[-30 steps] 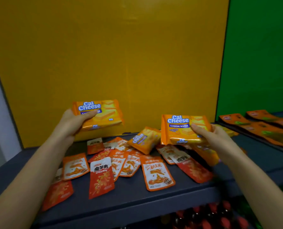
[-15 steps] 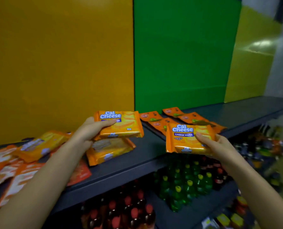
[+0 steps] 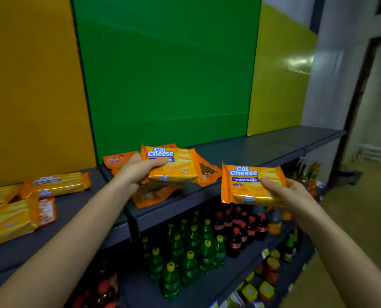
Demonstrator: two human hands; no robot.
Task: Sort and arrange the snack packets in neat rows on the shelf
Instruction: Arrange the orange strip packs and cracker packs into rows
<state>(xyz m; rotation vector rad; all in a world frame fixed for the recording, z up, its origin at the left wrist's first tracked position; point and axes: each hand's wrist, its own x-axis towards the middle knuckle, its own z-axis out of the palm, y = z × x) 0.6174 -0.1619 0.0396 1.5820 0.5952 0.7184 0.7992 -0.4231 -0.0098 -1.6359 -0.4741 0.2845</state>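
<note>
Nearest, both forearms reaching forward from the bottom corners. Right hand [image 3: 289, 194] closed around the right end of a Cal Cheese wafer packet [image 3: 249, 185], thumb across the printed face, the other digits hidden behind; packet held in the air out past the front edge of the shelf [image 3: 240, 152], above the drink bottles [image 3: 191, 252] on the tier below. Left hand [image 3: 138, 172] likewise shut on a second Cal Cheese packet [image 3: 171, 165], thumb laid over its face, fingers beneath, held low over the shelf and over a cluster of flat orange pouches [image 3: 154, 194] lying at odd angles there. Further left, more wafer packets [image 3: 58, 184] lying loose on the same board, not in rows. Behind everything, an orange panel [image 3: 29, 85], a green panel [image 3: 162, 74] and a yellow one [image 3: 278, 74]; bare shelf running off to the right. By the look of them, light, glossy film wraps with a stiffish block inside: likely slippery under fingertips, brittle if squeezed or dropped on a corner. Best taken across the flat faces at one short end or by the long edges, with gentle pressure, never by the crimped seals alone. Sorting clearly unfinished; a free stretch of board to the right looks a fair spot for a row.
</note>
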